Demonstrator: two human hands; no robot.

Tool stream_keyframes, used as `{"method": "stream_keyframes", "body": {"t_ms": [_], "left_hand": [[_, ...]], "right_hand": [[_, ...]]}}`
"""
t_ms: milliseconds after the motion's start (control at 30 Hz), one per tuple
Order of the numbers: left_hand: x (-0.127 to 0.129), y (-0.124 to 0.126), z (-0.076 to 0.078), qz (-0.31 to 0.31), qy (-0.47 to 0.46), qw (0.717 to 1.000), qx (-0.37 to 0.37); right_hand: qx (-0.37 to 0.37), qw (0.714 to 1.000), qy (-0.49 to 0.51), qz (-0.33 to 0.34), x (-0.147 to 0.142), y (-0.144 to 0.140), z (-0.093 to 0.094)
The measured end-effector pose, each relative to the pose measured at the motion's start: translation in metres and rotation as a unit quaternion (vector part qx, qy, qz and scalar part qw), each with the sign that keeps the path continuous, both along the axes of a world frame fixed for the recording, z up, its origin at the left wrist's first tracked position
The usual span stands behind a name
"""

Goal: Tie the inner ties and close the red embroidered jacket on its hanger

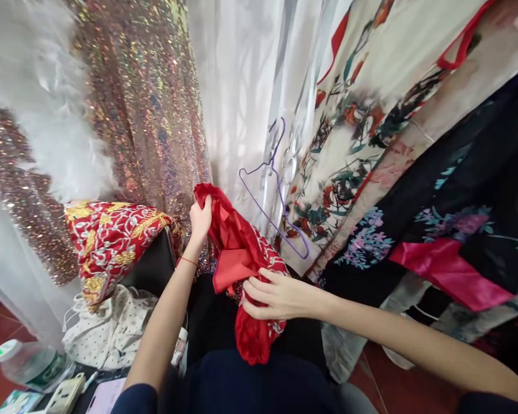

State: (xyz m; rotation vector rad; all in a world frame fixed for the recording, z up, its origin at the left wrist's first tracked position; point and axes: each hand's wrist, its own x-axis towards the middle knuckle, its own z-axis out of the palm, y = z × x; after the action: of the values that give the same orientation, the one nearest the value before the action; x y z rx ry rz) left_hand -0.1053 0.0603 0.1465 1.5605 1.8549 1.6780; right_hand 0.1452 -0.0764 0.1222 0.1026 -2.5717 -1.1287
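A red garment [237, 253] with white embroidery hangs between my hands in the middle of the view. My left hand [201, 220] grips its upper edge, with a red thread bracelet on that wrist. My right hand [276, 294] pinches the embroidered part lower down. A thin purple wire hanger [280, 195] hangs just beyond the garment, in front of white curtain fabric.
Hanging clothes surround me: a sequined dress [142, 98], white feathers [47, 109], a floral cream robe [362, 115], a dark floral robe [466, 190]. A red embroidered piece [107, 236] drapes over a chair at left. A plastic bottle [30, 363] and power strip [67, 394] lie lower left.
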Motion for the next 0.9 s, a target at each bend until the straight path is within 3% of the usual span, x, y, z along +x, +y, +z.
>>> {"method": "stream_keyframes", "body": {"t_ms": [100, 200, 267, 400, 567, 733, 900], "left_hand": [[0.011, 0.008, 0.005, -0.005, 0.061, 0.997, -0.05], [0.022, 0.017, 0.01, 0.003, 0.121, 0.988, -0.095], [0.027, 0.025, 0.012, 0.016, 0.142, 0.982, -0.122], [0.028, 0.039, 0.015, 0.037, 0.165, 0.973, -0.16], [0.027, 0.05, 0.012, 0.025, 0.187, 0.969, -0.159], [0.031, 0.068, -0.006, -0.007, 0.151, 0.974, -0.167], [0.037, 0.086, -0.022, -0.037, 0.077, 0.99, -0.115]], "right_hand": [[0.014, 0.997, -0.056, 0.05, 0.021, -0.012, -0.004], [-0.05, 0.984, -0.133, 0.105, 0.038, -0.022, -0.001], [-0.1, 0.978, -0.15, 0.101, 0.046, -0.025, 0.0], [-0.172, 0.978, -0.112, -0.028, 0.064, -0.018, 0.0], [-0.28, 0.924, -0.183, -0.184, 0.092, -0.005, 0.006], [-0.346, 0.896, -0.146, -0.239, 0.111, -0.013, 0.004], [-0.294, 0.907, -0.095, -0.286, 0.133, -0.007, 0.004]]}}
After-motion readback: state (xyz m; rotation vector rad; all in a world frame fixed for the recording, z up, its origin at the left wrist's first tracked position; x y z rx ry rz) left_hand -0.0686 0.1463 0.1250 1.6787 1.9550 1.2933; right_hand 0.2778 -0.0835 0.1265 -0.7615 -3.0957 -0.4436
